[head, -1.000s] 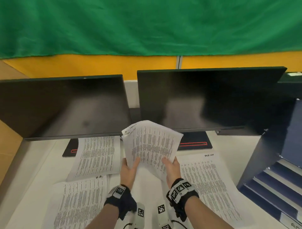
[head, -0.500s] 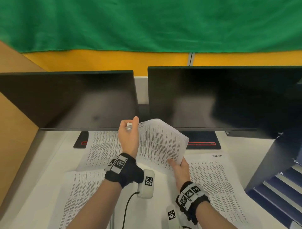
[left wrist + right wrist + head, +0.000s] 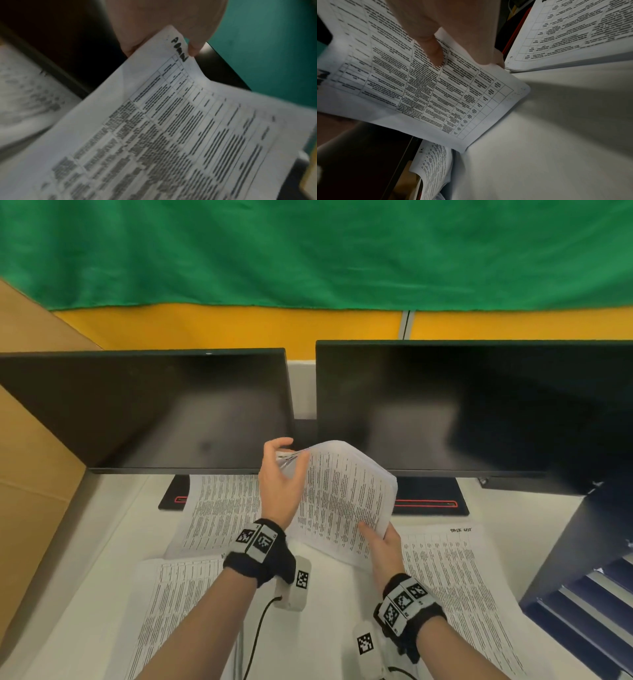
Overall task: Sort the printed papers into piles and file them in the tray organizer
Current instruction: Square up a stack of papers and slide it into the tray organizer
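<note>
Sheaf held above the tabletop, both hands on it.

Head view: the left hand pinched the sheaf at its top corner, the right hand gripped its lower edge; three piles lay beneath, the tray cut off at right. Left wrist view: blurred, but handwriting showed on the pinched corner, unreadable from the head. Right wrist view: the thumb lay on the sheet, fingers hidden beneath.

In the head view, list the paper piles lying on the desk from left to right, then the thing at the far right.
Near-left pile → far-left pile → right pile marked "Task List" → dark blue tray organizer.
</note>
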Available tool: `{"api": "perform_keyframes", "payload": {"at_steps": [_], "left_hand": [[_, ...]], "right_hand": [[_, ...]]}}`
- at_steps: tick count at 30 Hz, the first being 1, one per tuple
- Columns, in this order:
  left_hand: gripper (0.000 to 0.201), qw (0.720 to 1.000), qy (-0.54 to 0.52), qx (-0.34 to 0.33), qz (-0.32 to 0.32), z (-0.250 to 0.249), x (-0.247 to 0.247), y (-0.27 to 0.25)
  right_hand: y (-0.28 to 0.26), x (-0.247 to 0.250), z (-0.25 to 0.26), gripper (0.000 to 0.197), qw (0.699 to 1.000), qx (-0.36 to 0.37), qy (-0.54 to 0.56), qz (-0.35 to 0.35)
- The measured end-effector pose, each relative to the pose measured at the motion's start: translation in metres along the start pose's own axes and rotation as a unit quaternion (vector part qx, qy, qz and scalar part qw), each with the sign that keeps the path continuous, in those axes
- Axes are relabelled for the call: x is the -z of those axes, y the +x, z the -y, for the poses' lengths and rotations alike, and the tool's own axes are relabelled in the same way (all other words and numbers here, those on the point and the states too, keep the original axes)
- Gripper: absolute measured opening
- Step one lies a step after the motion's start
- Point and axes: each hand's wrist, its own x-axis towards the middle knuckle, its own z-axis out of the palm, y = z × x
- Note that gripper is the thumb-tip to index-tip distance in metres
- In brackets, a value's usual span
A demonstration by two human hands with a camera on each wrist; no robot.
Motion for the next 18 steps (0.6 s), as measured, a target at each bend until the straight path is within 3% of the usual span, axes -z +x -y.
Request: {"api": "perform_keyframes", "payload": {"at_steps": [2, 3, 10, 13, 15, 18], "left_hand": [[0.008, 0.999, -0.018, 0.017, -0.024, 0.0, 0.0, 0.002], [0.009, 0.999, -0.01, 0.019, -0.039, 0.001, -0.001, 0.004], [0.032, 0.984, 0.17, -0.032, -0.05, 0.015, 0.0, 0.02], [0.038, 0.988, 0.145, -0.027, -0.033, 0.022, 0.004, 0.021], [0.035, 0.998, 0.054, 0.025, 0.011, 0.025, 0.009, 0.019], [0.054, 0.985, 0.003, 0.065, 0.161, 0.025, 0.015, 0.012]], "right_hand": [[0.0, 0.0, 0.001, 0.03, 1.0, 0.003, -0.005, 0.0], [0.0, 0.0, 0.001, 0.03, 1.0, 0.003, -0.007, 0.0], [-0.001, -0.001, -0.005, 0.035, 0.997, 0.01, -0.079, -0.012], [-0.004, 0.0, -0.003, 0.03, 0.996, -0.007, -0.09, -0.026], [-0.006, 0.003, 0.002, 0.027, 0.996, -0.005, -0.091, -0.026], [-0.013, 0.015, 0.019, 0.02, 0.995, 0.001, -0.096, -0.041]]}}
